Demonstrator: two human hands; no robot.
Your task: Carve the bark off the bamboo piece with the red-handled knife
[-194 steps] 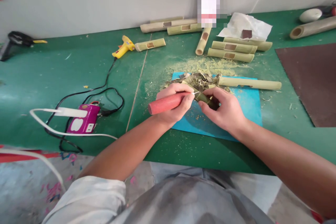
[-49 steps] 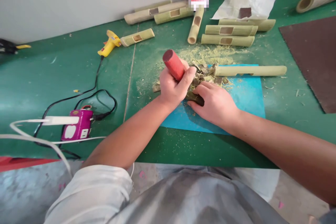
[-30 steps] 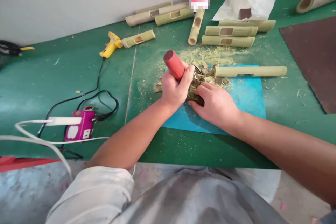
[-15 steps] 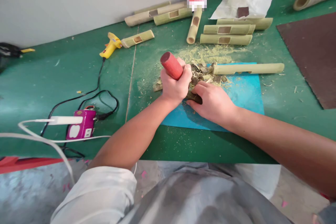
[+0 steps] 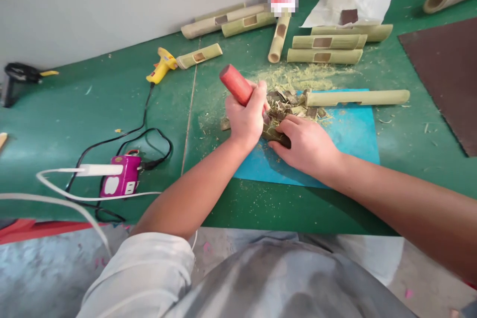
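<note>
**Bench inspection: cutting tool on bamboo piece**

The left hand [image 5: 244, 121] is clenched around a red handle [image 5: 236, 84], which rises up and to the left out of the fist. The tool's working end is hidden behind the fingers and points down toward a dark green bamboo piece [image 5: 275, 134]. The blade itself cannot be seen.

The right hand [image 5: 305, 145] presses down on that piece, fingers curled over its near right end and grasping it. The piece lies on the far left part of a blue mat [image 5: 346, 134], touching the left hand's knuckles.

Just beyond both hands sits a heap of offcuts [image 5: 288, 104], brown and green chips, partly on the mat. Pale sawdust [image 5: 298, 77] spreads across the green table [image 5: 74, 109] beyond the heap. A long tube [image 5: 357, 98] lies across the mat's far edge, right of the heap and well clear of the hands.

Farther off, several cut tubes [image 5: 322, 48] with rectangular windows lie in a loose row near the wall. A white sheet [image 5: 346, 2] lies behind them. A yellow glue gun [image 5: 161, 65] rests at far left of centre, its black cord running near to a purple power strip [image 5: 119, 182] at the table's near left. A white cable crosses beside the strip. A brown board [image 5: 443, 69] lies at right, well apart from the work.
</note>
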